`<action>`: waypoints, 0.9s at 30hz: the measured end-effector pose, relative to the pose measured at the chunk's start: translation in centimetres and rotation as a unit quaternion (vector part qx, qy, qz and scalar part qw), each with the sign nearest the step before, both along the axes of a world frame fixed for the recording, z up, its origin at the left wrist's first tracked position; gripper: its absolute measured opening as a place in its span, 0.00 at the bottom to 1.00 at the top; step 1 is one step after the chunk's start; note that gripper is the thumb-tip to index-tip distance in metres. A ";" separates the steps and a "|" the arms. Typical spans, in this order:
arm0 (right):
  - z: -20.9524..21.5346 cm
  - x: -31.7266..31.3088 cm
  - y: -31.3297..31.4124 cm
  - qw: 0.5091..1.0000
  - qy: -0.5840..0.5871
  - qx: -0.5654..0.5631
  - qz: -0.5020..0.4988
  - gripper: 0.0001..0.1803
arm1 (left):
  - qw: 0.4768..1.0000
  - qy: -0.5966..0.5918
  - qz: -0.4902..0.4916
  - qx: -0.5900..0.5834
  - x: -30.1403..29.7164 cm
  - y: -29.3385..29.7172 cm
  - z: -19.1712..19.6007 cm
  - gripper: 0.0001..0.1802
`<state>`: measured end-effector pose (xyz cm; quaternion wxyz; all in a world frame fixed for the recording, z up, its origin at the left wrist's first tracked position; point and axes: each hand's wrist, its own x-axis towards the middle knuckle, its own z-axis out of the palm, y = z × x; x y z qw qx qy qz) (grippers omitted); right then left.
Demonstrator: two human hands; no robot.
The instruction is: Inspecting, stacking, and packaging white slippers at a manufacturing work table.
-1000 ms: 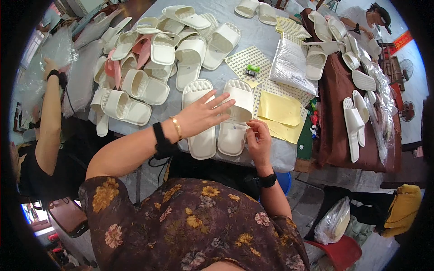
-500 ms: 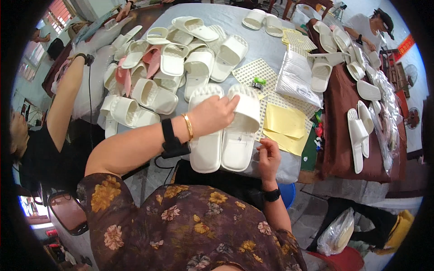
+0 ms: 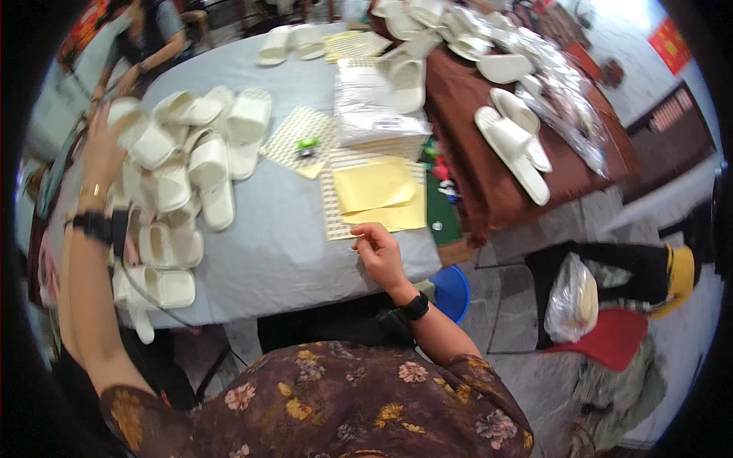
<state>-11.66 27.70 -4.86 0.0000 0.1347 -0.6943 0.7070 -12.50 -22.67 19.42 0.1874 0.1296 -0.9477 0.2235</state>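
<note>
My left hand (image 3: pixel 104 145) reaches out to the far left, at the outer side of a heap of white slippers (image 3: pixel 174 187). A blurred white slipper (image 3: pixel 126 113) is beside its fingers. The hand is smeared by motion, so I cannot tell whether it grips that slipper. Over the table's near edge hovers my right hand (image 3: pixel 379 256), its fingers loosely bent and apart, with nothing visible in them. Just beyond it lie yellow paper sheets (image 3: pixel 374 187) on top of a sheet with rows of small marks (image 3: pixel 332 229).
A silvery packet (image 3: pixel 374 107), another marked sheet (image 3: pixel 298 137) and a slipper pair (image 3: pixel 292 43) lie on the grey-covered table (image 3: pixel 259 259). At right, a brown cloth (image 3: pixel 466 168) bears more slippers (image 3: pixel 513 141). A blue bucket (image 3: pixel 450 294) stands below. Another person (image 3: pixel 149 46) is at far left.
The white slipper pair is gone from in front of me. My left hand has swung to the far left by the heap. The view has turned leftward; my right hand stays near the table edge.
</note>
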 end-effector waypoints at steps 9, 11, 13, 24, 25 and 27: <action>13.1 -12.7 17.4 0.866 0.212 0.264 -0.369 0.10 | 0.976 -0.005 -0.165 0.139 7.4 8.9 -6.9 0.30; 12.9 -17.3 25.0 0.730 0.289 0.457 -0.419 0.16 | 0.968 -0.006 -0.177 0.176 8.1 11.5 -8.1 0.30; 13.0 -19.6 27.4 0.686 0.114 0.575 -0.432 0.25 | 0.962 -0.008 -0.177 0.206 9.6 13.2 -9.1 0.30; 11.2 -31.3 23.0 0.785 -0.001 0.555 -0.274 0.32 | 0.938 -0.041 -0.093 0.331 17.9 18.0 -13.0 0.26; 11.0 -31.5 22.7 0.776 -0.006 0.561 -0.289 0.30 | 0.933 -0.051 -0.093 0.344 18.6 18.4 -13.4 0.25; 10.1 -31.5 23.6 0.771 0.002 0.548 -0.325 0.25 | 0.937 -0.042 -0.074 0.339 18.9 19.4 -14.1 0.25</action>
